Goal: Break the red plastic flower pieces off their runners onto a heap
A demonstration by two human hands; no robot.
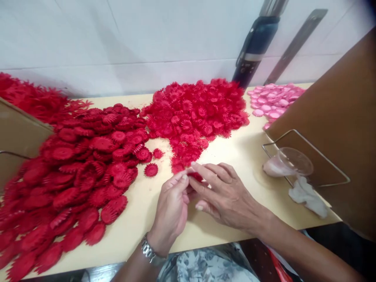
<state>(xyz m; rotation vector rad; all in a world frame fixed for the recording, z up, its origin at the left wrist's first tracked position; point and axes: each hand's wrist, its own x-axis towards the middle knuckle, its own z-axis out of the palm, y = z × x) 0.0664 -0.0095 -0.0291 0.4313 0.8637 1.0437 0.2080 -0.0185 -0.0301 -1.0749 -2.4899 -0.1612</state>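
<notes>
My left hand, with a metal watch on the wrist, is closed on a small red flower piece; thumb and fingers pinch its edge. Over the same piece reaches my right hand, its fingers stretched out and apart, fingertips against the red material and thumb held away. Most of the piece is hidden behind the fingers. Just beyond the hands lies a heap of red fringed flower pieces. Left of them spreads a pile of darker red toothed discs, with one single disc apart.
Pink discs lie at the back right beside a brown board. A tilted plastic cup, a wire stand and a crumpled white cloth are at right. A dark bottle stands against the wall.
</notes>
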